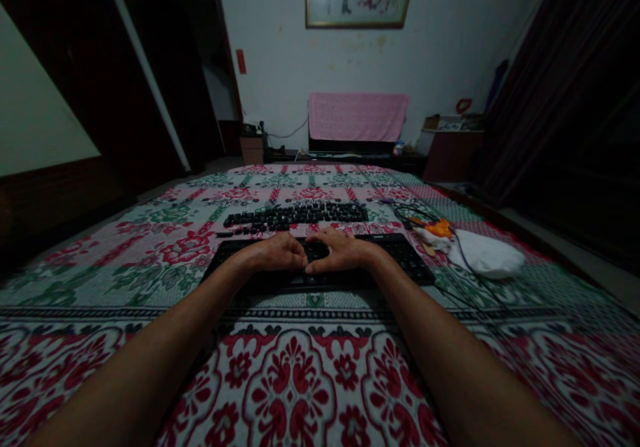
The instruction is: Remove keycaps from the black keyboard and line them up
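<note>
The left hand (285, 252) curls over the keyboard (405, 255), its grasp hidden; the right hand (340, 250) rests there, thumb and fingers parted. The keyboard lies mid-cloth (295, 367), loose keys (303, 216) toward the far edge, white bag (487, 254) toward the right edge.

left forearm (165, 340) + right forearm (425, 314): bare, angled in from lower corners, converging mid-view | wrists (373, 255): bent inward | left hand (281, 252): fingers curled, tips partly hidden, grip unclear | right hand (343, 250): fingers arched, thumb stretched toward left hand, thumb-finger gap visible | spacing: just beside each other
</note>
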Demonstrator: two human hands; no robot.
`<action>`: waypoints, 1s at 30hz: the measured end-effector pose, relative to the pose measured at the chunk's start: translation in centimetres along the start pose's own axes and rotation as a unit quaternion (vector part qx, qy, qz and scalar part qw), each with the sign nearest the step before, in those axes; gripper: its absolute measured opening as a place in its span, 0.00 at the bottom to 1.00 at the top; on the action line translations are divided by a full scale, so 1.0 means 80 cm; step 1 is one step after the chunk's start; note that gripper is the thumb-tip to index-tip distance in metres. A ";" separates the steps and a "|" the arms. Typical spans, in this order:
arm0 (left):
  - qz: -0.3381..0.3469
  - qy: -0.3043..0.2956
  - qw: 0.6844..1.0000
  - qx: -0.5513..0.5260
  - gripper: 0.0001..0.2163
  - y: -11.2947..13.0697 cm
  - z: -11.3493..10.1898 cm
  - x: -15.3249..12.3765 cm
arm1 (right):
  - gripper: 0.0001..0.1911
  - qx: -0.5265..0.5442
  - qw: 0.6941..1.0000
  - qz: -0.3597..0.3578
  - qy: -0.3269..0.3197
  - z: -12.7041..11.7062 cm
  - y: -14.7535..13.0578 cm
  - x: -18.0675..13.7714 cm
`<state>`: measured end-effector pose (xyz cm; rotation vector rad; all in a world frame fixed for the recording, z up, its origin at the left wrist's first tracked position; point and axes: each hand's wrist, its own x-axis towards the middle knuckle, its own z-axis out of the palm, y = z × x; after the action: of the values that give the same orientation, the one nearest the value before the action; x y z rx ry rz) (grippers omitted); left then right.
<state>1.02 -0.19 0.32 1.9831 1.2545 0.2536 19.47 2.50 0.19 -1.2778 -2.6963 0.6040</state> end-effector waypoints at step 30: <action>0.010 0.013 1.000 -0.024 0.11 -0.001 0.000 -0.002 | 0.29 0.034 0.995 -0.061 0.073 -0.001 -0.012 -0.006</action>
<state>0.91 -0.30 0.32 1.9567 1.2343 0.3171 19.07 1.61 0.71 -1.0854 -2.5878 0.5586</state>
